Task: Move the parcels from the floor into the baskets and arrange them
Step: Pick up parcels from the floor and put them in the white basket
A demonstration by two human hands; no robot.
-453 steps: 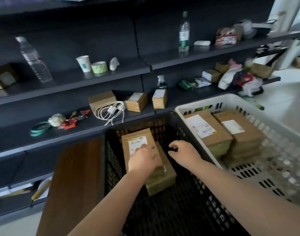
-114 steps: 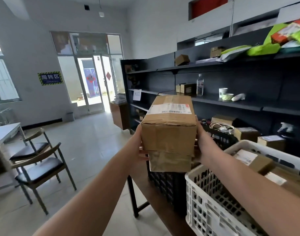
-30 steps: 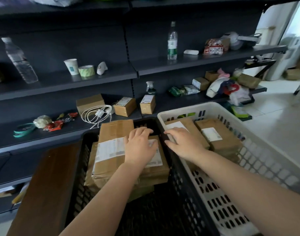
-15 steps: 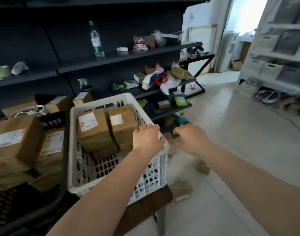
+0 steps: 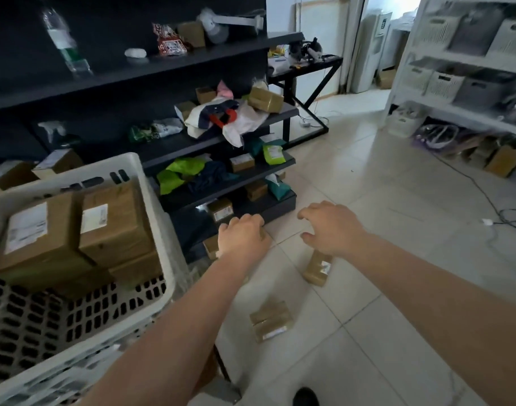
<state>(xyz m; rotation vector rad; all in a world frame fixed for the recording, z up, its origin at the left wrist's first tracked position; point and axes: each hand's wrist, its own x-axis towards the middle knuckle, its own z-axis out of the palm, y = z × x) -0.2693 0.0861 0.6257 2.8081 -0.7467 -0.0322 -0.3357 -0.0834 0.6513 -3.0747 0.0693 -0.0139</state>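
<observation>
Daylight pours in from the doorway [image 5: 359, 42] at the far right, glaring white off the floor tiles [image 5: 368, 177]. The dark shelving [image 5: 127, 68] sits dim. Edges bow from the wide lens, and the white rack [image 5: 470, 60] looks smeared with blur.

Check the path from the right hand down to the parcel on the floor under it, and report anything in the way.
Nothing visible blocks it. The right hand hangs open above the parcel, which lies alone on bare floor tile. The hand itself covers the parcel's far end, so that part stays unseen.
</observation>
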